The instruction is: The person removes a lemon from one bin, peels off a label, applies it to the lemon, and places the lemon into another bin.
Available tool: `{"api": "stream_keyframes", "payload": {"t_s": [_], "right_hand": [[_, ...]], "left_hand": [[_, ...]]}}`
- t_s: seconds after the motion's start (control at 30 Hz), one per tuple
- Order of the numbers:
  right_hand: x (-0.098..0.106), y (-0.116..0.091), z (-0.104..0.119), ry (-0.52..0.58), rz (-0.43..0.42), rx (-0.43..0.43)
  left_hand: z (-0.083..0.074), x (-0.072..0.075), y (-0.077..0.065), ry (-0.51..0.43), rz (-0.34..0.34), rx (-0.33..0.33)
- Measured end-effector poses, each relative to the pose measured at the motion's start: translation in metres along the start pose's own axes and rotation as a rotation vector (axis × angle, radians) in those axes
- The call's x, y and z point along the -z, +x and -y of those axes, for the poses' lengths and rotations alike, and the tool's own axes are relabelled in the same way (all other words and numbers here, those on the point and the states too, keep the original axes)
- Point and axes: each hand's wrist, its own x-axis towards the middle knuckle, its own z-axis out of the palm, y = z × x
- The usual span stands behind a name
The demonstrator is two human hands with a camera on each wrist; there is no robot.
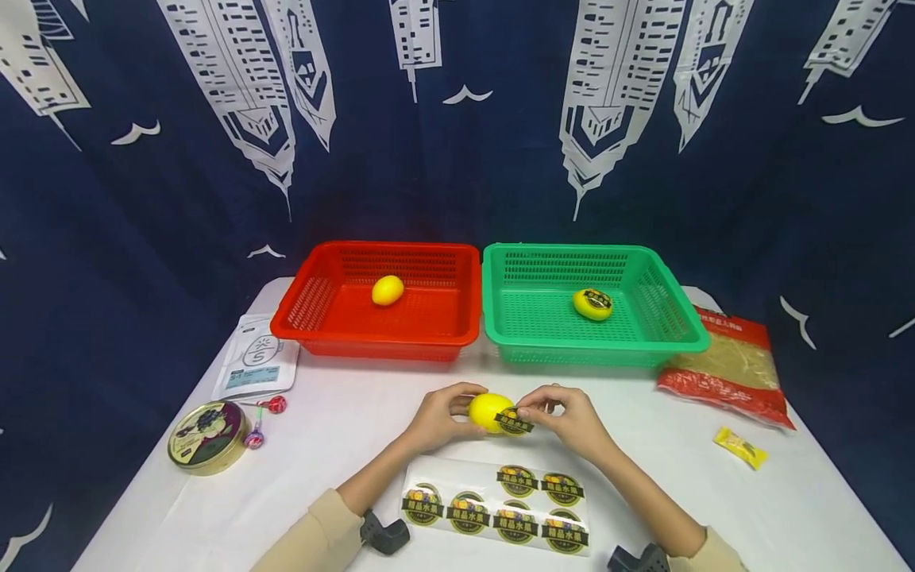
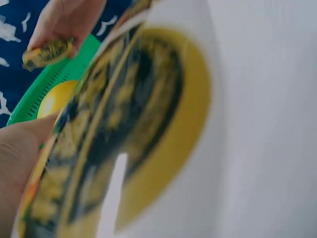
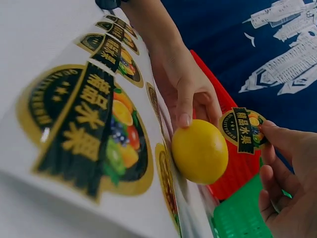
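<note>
My left hand (image 1: 438, 419) holds a yellow lemon (image 1: 486, 411) over the middle of the table, its thumb on the near side and fingers behind. From the right, my right hand (image 1: 572, 421) pinches a round black-and-gold fruit sticker (image 3: 242, 130) by its edge between thumb and fingertips. In the head view this sticker overlaps the lemon's right side. Below both hands lies a white sheet (image 1: 457, 470) bearing several more such stickers; it fills much of the left wrist view, where the lemon (image 2: 55, 98) is partly hidden behind it.
A red basket (image 1: 372, 343) at the back holds one plain lemon (image 1: 388, 291). Beside it, a green basket (image 1: 608, 347) holds a stickered lemon (image 1: 589, 308). At left are a white pouch (image 1: 250, 369), a round tin (image 1: 203, 441) and lollipops (image 1: 255, 438); at right, a red food bag (image 1: 729, 365) and a yellow-wrapped candy (image 1: 740, 447).
</note>
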Motion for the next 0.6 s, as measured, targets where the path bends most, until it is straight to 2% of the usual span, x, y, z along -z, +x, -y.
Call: {"api": "stream_keyframes", "payload": {"t_s": [0.1, 0.2, 0.43, 0.6], "right_hand": [[-0.004, 0.009, 0.018, -0.009, 0.072, -0.040], [-0.006, 0.017, 0.029, -0.002, 0.139, -0.061], [-0.015, 0.031, -0.007, 0.007, 0.188, -0.042], [-0.018, 0.035, -0.014, 0.007, 0.170, -0.004]], "left_hand": [[-0.008, -0.002, -0.006, -0.005, -0.047, -0.027], [-0.017, -0.001, -0.009, -0.021, -0.052, -0.059], [-0.018, 0.000, -0.011, -0.034, -0.037, -0.068], [-0.017, 0.001, -0.010, -0.021, -0.039, -0.091]]}}
